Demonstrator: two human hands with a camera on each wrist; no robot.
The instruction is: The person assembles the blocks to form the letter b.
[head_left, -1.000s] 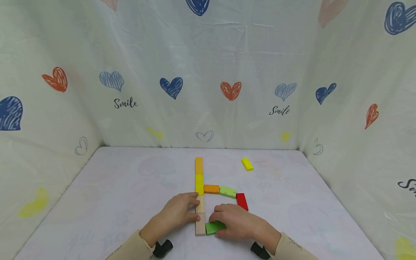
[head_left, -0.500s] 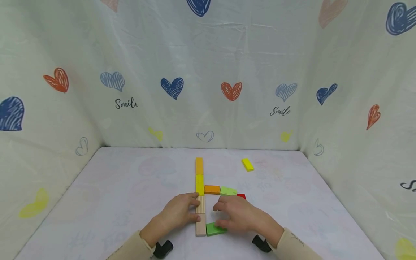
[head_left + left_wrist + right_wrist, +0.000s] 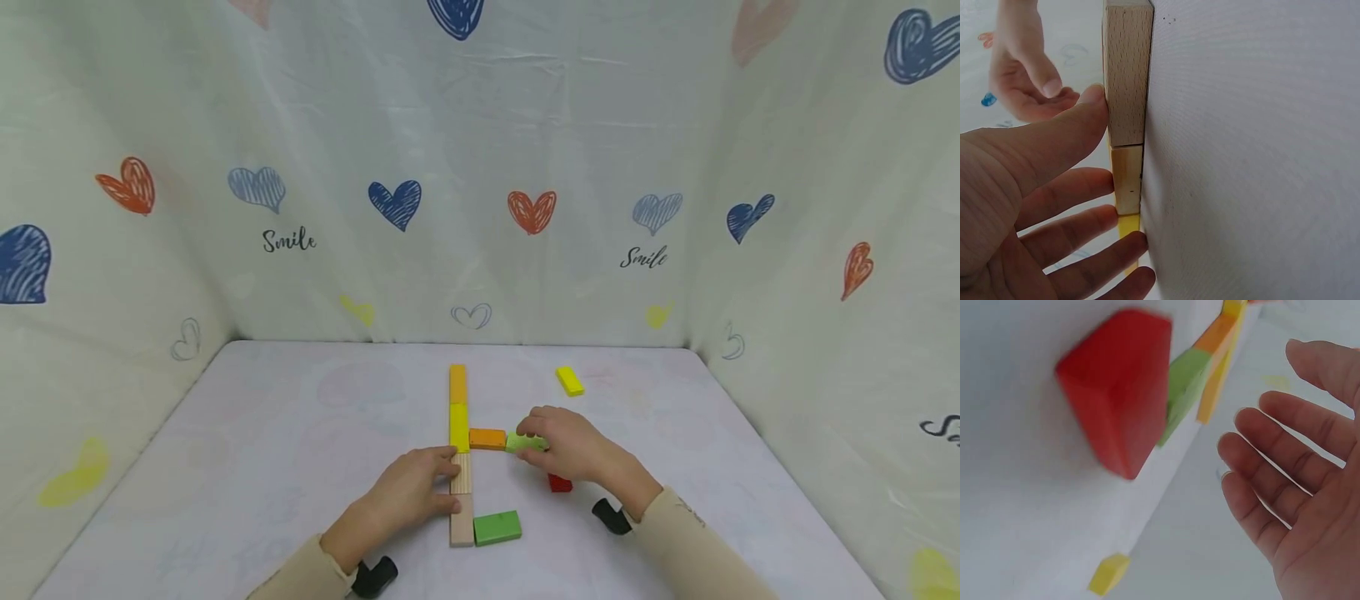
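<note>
My left hand (image 3: 411, 490) touches the left side of a column of end-to-end blocks with fingertips and thumb, by the striped wooden block (image 3: 464, 473) and the plain wooden block (image 3: 462, 532). In the left wrist view its fingers are spread and fairly straight. Above the light green block (image 3: 516, 442) hovers my right hand (image 3: 573, 446), holding nothing. It partly covers the red block (image 3: 559, 483), which the right wrist view shows whole. A green block (image 3: 497, 528) lies against the column's near end. An orange block (image 3: 487, 439) joins column and light green block.
The column continues away with a yellow block (image 3: 459, 427) and a yellow-orange block (image 3: 458, 383). One loose yellow block (image 3: 570, 381) lies at the back right of the white table (image 3: 300, 433). A curtain with printed hearts (image 3: 480, 125) surrounds the table's back and sides.
My right hand has let go of the green block and moved away from me and to the right, over the light green and red blocks. The left hand has stayed in place.
</note>
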